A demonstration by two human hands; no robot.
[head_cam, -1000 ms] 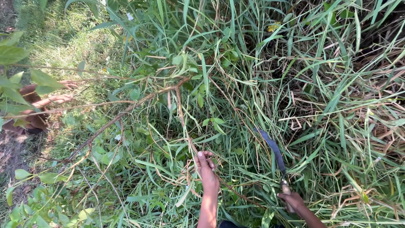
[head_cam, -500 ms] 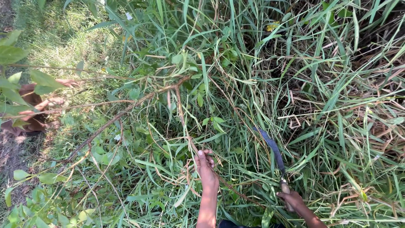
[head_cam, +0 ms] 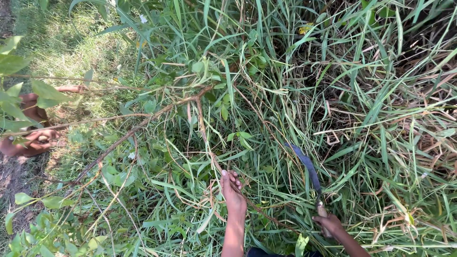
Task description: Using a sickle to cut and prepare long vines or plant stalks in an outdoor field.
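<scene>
Left hand (head_cam: 232, 190) had fingers curled around a dry brown stem (head_cam: 202, 123); right hand (head_cam: 329, 223) fisted on the sickle (head_cam: 307, 166). Grass (head_cam: 371, 109) looked mostly uncut, probably.

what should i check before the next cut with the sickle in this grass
1. Left hand has a firm grip on the brown stem: ok, fingers closed around it.
2. Right hand holds the sickle by its handle: ok.
3. Blade apart from the left hand: ok, a clear gap of grass between them.
4. Blade edge sharp: cannot tell.
5. Another person's feet at far left are out of the blade's path: ok.
6. Ground under the grass free of hidden things: cannot tell.
</scene>
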